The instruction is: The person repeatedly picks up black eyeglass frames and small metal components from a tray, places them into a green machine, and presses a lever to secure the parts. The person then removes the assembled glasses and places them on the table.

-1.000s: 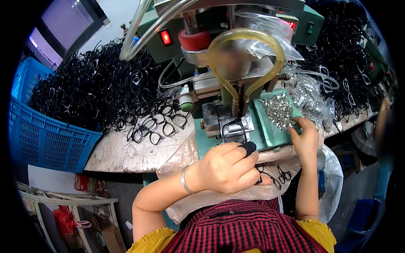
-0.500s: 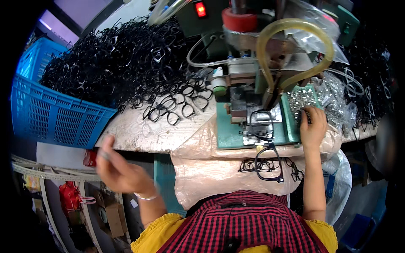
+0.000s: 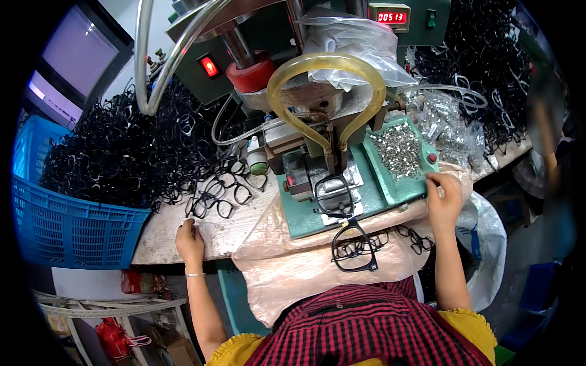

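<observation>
Both hands work apart: left hand [image 3: 190, 239] pinches something small on the bench [image 3: 160, 235], right hand [image 3: 444, 198] fingers curled at the tray [image 3: 400, 190] edge.

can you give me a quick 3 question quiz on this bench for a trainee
1. True or false: the left hand holds a glasses frame.
2. Which is nearest the right hand? A) blue basket B) green tray of small metal parts C) red knob
3. Fill in: one black frame lies on the plastic sheet in front of the green ____.

Key
1. False: it rests on the table, near loose frames.
2. B, the green tray.
3. machine.
</observation>
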Available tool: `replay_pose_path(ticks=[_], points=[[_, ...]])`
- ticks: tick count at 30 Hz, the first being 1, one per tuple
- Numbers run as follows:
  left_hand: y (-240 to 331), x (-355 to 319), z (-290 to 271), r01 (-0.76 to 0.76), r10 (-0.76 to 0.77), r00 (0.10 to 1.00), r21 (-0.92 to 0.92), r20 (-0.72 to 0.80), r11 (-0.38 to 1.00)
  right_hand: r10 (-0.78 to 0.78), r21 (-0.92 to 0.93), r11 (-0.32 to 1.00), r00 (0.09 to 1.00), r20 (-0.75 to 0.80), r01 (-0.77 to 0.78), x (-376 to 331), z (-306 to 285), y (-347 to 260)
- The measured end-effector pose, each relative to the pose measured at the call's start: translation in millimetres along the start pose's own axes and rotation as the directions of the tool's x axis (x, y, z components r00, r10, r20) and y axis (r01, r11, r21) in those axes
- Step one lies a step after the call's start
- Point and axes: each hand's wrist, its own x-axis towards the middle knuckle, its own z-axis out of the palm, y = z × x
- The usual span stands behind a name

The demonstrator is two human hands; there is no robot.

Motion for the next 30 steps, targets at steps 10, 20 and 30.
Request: replay_pose_path(ticks=[10, 20, 30], points=[[192, 60, -7, -0.175, 0.043, 0.967, -0.533, -0.252, 0.827, -0.299, 0.159, 0.943, 0.954, 0.02, 0.292, 45, 21, -92], [218, 22, -4, -0.013, -0.199, 0.979, -0.99, -0.041, 0.14, -0.132, 0.634, 0.773, 0.986, 0.1, 0.039, 32, 68, -134], [300, 64, -130, -0.592, 0.134, 0.805, -0.795, -0.578, 0.128, -0.053, 0.703, 0.669, 0.928, 0.369, -0.241, 39, 47, -159]])
